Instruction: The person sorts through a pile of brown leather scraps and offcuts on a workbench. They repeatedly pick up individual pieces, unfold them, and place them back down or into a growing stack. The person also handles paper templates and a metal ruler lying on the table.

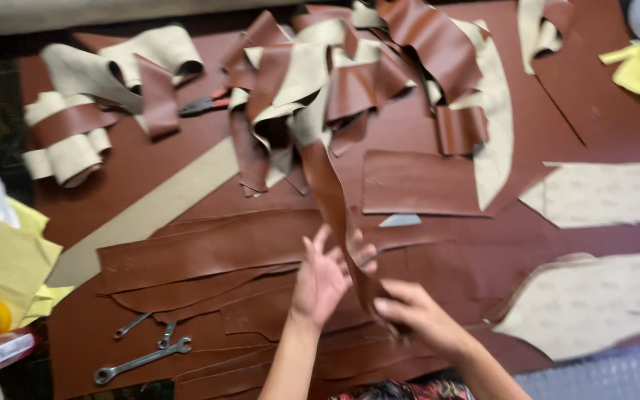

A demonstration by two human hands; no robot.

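- Brown leather sheets [424, 126] are covering the whole worktable, with cut panels and curled offcuts lying all over them.
- I am working a long brown leather strip [332, 194]: its long axis is running up and away from me, from my hands toward the tangled pile of leather scraps [312, 81] at the far centre.
- My right hand [418, 315] is pinching the near end of the strip, thumb and fingers closing on it, low and close to my body.
- My left hand [322, 278] is sitting just left of the strip, fingers spread and loose, touching its edge but not clamping anything.
- So the right hand is doing the gripping; the left is nearer the pile and the strip's free length.
- Motion blur is softening the fingertips, so exact contact on the left I am judging, not reading.
- Two spanners [142, 344] are lying near-left on the leather, well apart from my hands.
- Red-handled pliers [203, 105] are resting far-left beside the pile.
- Beige paper patterns [583, 304] are lying to my right; yellow cloth [5, 263] is bunching at the left edge.
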